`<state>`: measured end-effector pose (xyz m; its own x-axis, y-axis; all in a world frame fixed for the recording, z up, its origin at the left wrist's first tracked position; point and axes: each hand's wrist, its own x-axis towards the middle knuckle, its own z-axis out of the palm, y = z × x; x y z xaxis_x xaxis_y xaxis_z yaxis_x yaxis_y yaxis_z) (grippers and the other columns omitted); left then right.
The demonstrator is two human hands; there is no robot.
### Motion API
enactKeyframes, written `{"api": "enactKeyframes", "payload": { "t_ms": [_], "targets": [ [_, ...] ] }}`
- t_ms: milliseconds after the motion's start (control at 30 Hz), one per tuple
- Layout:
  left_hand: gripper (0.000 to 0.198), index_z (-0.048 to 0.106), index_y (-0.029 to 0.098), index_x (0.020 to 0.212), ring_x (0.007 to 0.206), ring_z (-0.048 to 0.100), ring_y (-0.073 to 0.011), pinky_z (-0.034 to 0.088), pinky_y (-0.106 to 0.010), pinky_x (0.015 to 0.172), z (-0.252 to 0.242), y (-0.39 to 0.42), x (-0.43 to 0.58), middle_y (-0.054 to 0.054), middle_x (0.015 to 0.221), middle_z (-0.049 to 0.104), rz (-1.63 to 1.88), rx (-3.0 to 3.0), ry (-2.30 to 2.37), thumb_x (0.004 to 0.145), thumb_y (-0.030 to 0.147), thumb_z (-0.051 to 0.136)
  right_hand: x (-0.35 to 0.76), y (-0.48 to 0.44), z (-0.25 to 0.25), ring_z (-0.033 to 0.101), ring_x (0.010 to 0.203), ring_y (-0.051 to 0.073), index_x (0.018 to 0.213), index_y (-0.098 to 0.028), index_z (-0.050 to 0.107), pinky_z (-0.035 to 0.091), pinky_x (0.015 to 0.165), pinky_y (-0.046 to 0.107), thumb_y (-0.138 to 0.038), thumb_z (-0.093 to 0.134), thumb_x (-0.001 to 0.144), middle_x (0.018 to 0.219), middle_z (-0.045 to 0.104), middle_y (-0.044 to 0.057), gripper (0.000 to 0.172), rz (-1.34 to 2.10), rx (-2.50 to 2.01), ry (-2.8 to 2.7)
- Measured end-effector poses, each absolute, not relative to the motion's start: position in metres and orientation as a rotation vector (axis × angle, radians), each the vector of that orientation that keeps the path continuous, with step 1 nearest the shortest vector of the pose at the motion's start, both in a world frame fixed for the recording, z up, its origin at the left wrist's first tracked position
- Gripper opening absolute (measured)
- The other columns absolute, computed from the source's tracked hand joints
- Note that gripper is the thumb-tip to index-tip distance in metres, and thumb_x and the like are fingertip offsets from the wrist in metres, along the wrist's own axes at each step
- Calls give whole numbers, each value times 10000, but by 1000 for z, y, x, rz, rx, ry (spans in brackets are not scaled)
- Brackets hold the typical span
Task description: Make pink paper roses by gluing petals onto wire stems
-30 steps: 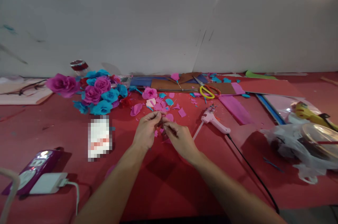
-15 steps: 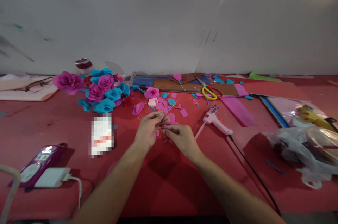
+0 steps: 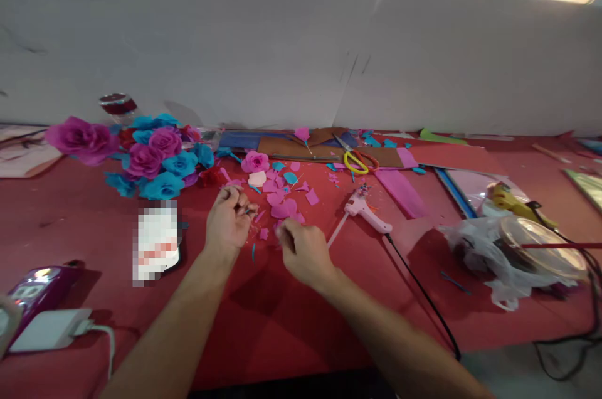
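My left hand (image 3: 229, 221) hovers over the red table (image 3: 291, 317) with its fingers curled around a small thin piece that I cannot name. My right hand (image 3: 301, 250) is just to its right, fingers pinched together near a small pink scrap, and what it holds is hidden. The two hands are apart. Loose pink and blue paper petals (image 3: 281, 197) lie just beyond them. A small pink paper rose (image 3: 254, 162) sits behind the petals.
A bunch of magenta and blue paper roses (image 3: 150, 157) lies at the left. A glue gun (image 3: 364, 211) with a black cord is right of my hands, yellow-handled scissors (image 3: 356, 162) behind it. A plastic bag with a lid (image 3: 522, 251) sits at right. A phone and charger (image 3: 42, 317) lie at lower left.
My hands, which were pinching one small piece together, have come apart; the left drew left, the right dropped toward me. The camera view shifted right.
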<state>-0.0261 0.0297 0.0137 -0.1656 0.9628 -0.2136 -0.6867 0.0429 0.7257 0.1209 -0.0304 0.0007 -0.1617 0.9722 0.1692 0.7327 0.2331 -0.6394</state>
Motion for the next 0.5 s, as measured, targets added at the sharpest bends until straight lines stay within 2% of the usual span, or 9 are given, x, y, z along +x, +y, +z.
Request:
{"api": "enactKeyframes", "payload": {
  "t_ms": [67,133,167,267,333,400,500],
  "targets": [
    [190,497,181,623,409,299,-49,295,-169,432,12,31,-27,70,489,341,1503,475,897,790,135,576,128,-25,4,457,481,123,745,-188,606,241,500,249,-270,423,898,549,557,8,252,473,-1631,-1888],
    [146,548,175,648,422,303,-43,279,-169,421,11,31,-26,58,530,384,1476,548,955,783,161,602,136,-18,5,432,467,120,672,-189,585,243,493,250,-347,383,927,503,504,-6,362,471,-1640,-1787],
    [112,581,169,671,425,299,-36,286,-168,425,10,30,-25,50,563,423,1467,581,975,779,165,612,140,-14,5,443,481,120,670,-189,587,270,498,245,-361,394,923,521,513,-6,361,489,-1602,-1741],
    [54,633,152,721,437,299,-18,312,-163,445,11,29,-22,19,690,529,1433,649,946,771,173,632,148,-4,2,551,660,144,900,-200,626,415,612,250,-276,541,826,766,626,25,136,524,-1420,-1616],
    [70,627,161,728,478,377,-30,355,-168,483,12,27,-19,4,740,570,1385,661,902,779,208,636,150,0,0,582,741,155,986,-204,613,467,695,276,-216,599,747,861,642,38,240,599,-1316,-1522],
    [87,614,183,734,485,404,-51,357,-176,484,15,25,-18,14,673,559,1346,672,893,795,243,626,150,2,-1,598,708,153,884,-193,633,488,700,283,-222,624,717,789,650,26,170,745,-1256,-1411],
    [103,628,192,724,412,294,-50,252,-174,413,16,24,-19,41,532,451,1361,708,960,813,234,600,151,2,1,602,605,140,771,-181,639,494,635,268,-269,621,737,657,637,1,96,942,-1210,-1305]
  ]
}}
